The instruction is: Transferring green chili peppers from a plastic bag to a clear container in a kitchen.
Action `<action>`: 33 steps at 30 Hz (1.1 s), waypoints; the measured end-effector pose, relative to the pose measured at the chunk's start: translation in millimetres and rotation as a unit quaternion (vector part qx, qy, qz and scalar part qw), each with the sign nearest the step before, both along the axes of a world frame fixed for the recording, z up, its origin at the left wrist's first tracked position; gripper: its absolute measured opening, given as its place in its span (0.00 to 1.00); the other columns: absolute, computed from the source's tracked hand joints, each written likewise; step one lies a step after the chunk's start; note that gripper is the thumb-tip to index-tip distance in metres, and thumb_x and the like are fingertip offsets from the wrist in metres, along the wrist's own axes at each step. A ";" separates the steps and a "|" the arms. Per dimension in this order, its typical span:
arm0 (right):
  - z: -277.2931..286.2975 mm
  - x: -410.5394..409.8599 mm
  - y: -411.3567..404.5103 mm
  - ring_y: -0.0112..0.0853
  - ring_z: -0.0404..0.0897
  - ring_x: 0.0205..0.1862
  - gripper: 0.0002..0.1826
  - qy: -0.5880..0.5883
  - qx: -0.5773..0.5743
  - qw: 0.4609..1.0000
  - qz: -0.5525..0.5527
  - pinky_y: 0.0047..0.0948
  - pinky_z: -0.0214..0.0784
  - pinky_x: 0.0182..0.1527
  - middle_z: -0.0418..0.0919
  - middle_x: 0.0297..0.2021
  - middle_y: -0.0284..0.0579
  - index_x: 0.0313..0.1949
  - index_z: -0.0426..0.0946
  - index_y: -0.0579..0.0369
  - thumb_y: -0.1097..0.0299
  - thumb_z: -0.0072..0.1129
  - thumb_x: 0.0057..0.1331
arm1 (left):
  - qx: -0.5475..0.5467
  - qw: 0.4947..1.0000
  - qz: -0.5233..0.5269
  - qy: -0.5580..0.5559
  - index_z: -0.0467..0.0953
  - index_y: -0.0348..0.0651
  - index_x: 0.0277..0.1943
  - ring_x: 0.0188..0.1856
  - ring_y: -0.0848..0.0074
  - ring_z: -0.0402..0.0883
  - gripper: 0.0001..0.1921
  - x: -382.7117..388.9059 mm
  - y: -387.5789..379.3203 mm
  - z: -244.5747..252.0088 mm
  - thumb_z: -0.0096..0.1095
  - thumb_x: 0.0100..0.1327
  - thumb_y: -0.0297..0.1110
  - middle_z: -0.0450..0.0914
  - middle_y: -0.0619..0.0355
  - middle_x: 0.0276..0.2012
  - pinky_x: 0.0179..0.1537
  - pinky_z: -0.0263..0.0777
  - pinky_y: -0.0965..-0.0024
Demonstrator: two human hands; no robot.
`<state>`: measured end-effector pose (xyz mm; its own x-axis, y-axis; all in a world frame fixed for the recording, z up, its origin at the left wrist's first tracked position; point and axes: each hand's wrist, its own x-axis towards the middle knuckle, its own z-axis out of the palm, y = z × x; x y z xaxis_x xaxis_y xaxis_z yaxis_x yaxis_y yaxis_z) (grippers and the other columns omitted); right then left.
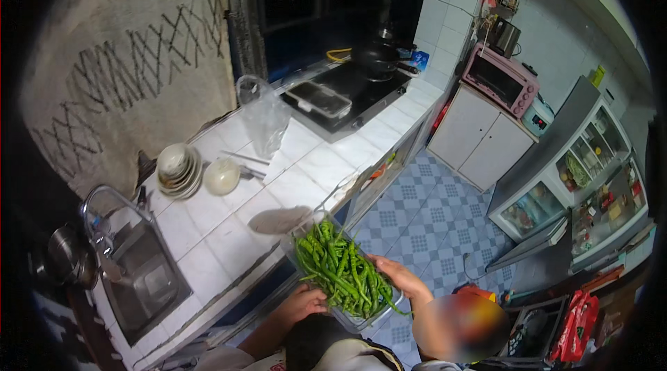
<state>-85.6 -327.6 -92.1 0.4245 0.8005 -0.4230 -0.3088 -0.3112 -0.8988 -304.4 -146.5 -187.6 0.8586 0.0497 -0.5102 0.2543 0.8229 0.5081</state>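
Both my hands hold a clear plastic container [356, 324] heaped with long green chili peppers [341, 269], near the front edge of the white tiled counter. My left hand [305, 304] grips its lower left side, while my right hand [398, 275] is on its right side. Some pepper tips stick out over the rim. The container's underside is hidden from view. Just beyond it, a dark oval shadow falls on the tiles. Bowls stand farther left: a stack of bowls [178, 173] and, beside it, a single pale bowl [222, 176], with chopsticks and other utensils close by.
A metal sink [148, 280] is at the left. Along the back are a clear plastic bag [263, 118] and a black cooktop [359, 92], which bears a lidded container [319, 99] and a dark pan [376, 61]. An open refrigerator [563, 183] stands at the right.
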 end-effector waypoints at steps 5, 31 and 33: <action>-36.2 127.5 -2.4 0.25 0.73 0.45 0.20 -0.118 -0.066 0.947 -0.290 0.26 0.65 0.46 0.77 0.44 0.39 0.49 0.75 0.54 0.54 0.49 0.67 | -0.014 0.993 0.017 -0.112 0.70 0.37 0.40 0.52 0.64 0.75 0.07 127.2 13.5 14.2 0.54 0.59 0.24 0.76 0.52 0.45 0.55 0.69 0.53; -47.1 336.2 254.5 0.45 0.67 0.52 0.19 -0.545 0.213 0.791 0.179 0.43 0.60 0.53 0.70 0.48 0.47 0.44 0.76 0.49 0.67 0.64 0.50 | 0.388 0.742 0.483 0.256 0.69 0.38 0.46 0.41 0.66 0.74 0.16 381.8 72.1 24.1 0.59 0.53 0.24 0.74 0.51 0.43 0.42 0.72 0.63; -56.3 334.7 274.2 0.45 0.66 0.53 0.19 -0.582 0.203 0.763 0.192 0.44 0.58 0.54 0.69 0.49 0.46 0.43 0.76 0.48 0.67 0.65 0.49 | 0.582 0.638 0.450 0.226 0.70 0.39 0.46 0.46 0.65 0.73 0.18 384.6 91.2 33.7 0.61 0.51 0.25 0.73 0.52 0.45 0.49 0.70 0.60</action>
<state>249.1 -53.4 -148.4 0.0247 0.9252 0.3786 0.8175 0.1993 -0.5404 80.2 -55.3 -153.9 -0.0065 0.9906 0.1365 0.2828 -0.1291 0.9505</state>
